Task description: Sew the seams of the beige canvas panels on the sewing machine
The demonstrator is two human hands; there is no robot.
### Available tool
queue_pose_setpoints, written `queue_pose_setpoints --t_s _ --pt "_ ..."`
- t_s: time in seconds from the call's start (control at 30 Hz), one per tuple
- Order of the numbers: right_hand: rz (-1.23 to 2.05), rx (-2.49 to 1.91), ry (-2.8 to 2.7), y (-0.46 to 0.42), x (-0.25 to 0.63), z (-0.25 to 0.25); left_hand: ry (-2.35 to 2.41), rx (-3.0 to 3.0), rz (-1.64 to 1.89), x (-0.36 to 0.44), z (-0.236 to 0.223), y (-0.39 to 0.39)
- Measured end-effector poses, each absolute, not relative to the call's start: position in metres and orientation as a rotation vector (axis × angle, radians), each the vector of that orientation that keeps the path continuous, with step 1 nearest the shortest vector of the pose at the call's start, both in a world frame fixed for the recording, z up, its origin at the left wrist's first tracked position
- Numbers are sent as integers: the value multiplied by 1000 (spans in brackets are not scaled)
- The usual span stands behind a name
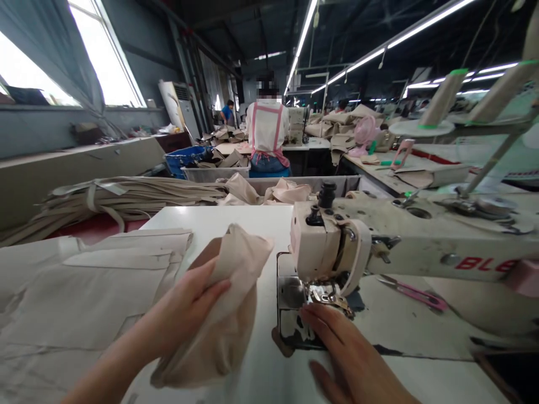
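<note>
My left hand (185, 308) was closed around a bunched piece of beige cloth (229, 320), with the fingers (210, 286) wrapped over its fold. The cloth hung down onto the white surface (219, 224), just left of the sewing machine (324, 247). My right hand (349, 353) lay open, its fingers spread and gripping nothing I could see, close to the machine's presser foot (326, 297) and the steel plate (290, 293) beside it.

Along the machine's cream arm, red lettering (480, 264) read "BLE"; anything after that was cut off. Pink-handled scissors (415, 294) lay on the surface to the right of the machine. A pile of flat beige cut panels (84, 297) covered the near left.

Farther off, long bundled beige strips (126, 196) lay on the left, and more beige cloth sat in a grey bin (303, 184). Beyond that were a blue tub (185, 160) and a co-worker in a white top with pink apron straps (267, 126), back turned to me. Thread cones (442, 98) stood at the far right.
</note>
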State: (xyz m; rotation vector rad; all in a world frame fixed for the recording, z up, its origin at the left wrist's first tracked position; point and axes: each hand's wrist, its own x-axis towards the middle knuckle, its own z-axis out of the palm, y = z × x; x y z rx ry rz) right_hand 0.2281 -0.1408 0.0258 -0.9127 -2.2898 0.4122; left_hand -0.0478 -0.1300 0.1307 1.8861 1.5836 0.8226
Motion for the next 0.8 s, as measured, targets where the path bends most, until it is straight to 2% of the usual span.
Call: queue_pose_setpoints --t_s 0.1,0.17,0.37,0.47,0.53,0.6,0.7,0.73,0.8 --pt "1104 -790 -1775 -151 189 27 1383 1468 1072 -47 140 -139" --pt "1372 -800 -1491 -154 164 31 1355 1407 1168 -40 140 -146" --pt "1640 -1018 -1035 -161 154 33 1495 1355 1417 -31 134 -152" --pt "1749 -888 -796 -170 158 38 1410 1045 1562 -38 119 -140" --pt "1881 -748 -514 -176 158 47 1382 900 1516 -44 105 -132" --pt "1962 -723 -377 -180 160 57 1604 1013 1493 -48 93 -128" --pt "1890 -843 -501 -178 167 70 1971 1671 1590 -39 84 -140" --pt "1852 -838 -523 -176 171 73 1894 1939 1574 -32 85 -148" --pt "1832 -715 -498 -173 175 77 1428 2247 1392 -12 88 -162"
